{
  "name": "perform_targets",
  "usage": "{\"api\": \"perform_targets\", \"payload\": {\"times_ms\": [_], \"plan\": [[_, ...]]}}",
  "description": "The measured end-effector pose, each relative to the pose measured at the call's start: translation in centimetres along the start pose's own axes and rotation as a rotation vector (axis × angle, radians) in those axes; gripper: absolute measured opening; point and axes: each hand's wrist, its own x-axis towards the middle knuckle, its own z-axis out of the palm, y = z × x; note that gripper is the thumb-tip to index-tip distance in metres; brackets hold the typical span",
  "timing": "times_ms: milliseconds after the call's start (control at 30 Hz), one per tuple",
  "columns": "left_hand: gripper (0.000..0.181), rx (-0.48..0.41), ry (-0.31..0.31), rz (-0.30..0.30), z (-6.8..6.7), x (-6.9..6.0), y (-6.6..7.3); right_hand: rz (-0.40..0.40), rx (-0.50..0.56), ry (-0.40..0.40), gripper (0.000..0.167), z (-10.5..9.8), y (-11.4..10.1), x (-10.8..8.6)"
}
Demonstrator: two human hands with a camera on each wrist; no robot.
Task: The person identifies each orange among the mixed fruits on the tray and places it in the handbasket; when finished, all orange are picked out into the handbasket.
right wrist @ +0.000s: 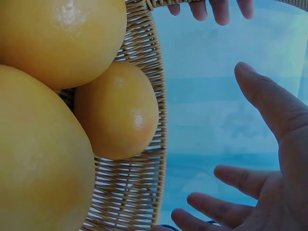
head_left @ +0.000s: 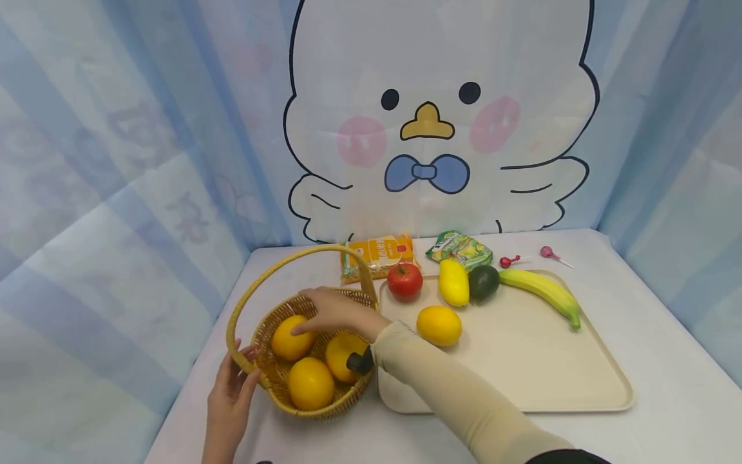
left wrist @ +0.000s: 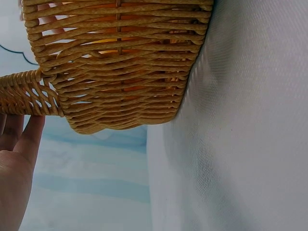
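A woven basket (head_left: pixel 327 410) with a tall arched handle (head_left: pixel 263 277) stands on the left of the table and contains three orange-yellow round fruits. One fruit (head_left: pixel 294 338) sits at the back left, another (head_left: pixel 311 384) at the front, the third (head_left: pixel 344 356) at the right, partly covered by a dark wrist strap. My left hand (head_left: pixel 230 390) grips the foot of the handle at the basket's left side, fingers behind it. Above the basket is my right hand (head_left: pixel 336 312), its fingers spread and apart from the fruit in the right wrist view, where the fruits (right wrist: pixel 118 110) show large.
A beige tray (head_left: pixel 522 367) to the right bears a red apple (head_left: pixel 404 281), a lemon (head_left: pixel 439 325), a yellow oblong fruit (head_left: pixel 454 283), an avocado (head_left: pixel 484 283) and a banana (head_left: pixel 542 293). Behind lie an orange packet (head_left: pixel 379 254), a green packet (head_left: pixel 460 249) and two lollipops (head_left: pixel 547 252).
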Motion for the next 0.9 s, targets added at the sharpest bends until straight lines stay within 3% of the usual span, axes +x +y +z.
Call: {"api": "perform_targets", "payload": {"times_ms": [567,900], "plan": [[0.067,0.03,0.024,0.014,0.0,0.1,0.0,-0.076,-0.014,0.006,0.083,-1.9,-0.1,-2.0],[0.065,0.003,0.021,-0.004,0.1,0.0,-0.1,-0.105,-0.027,0.024,0.083,-2.6,0.1,-3.5]]}}
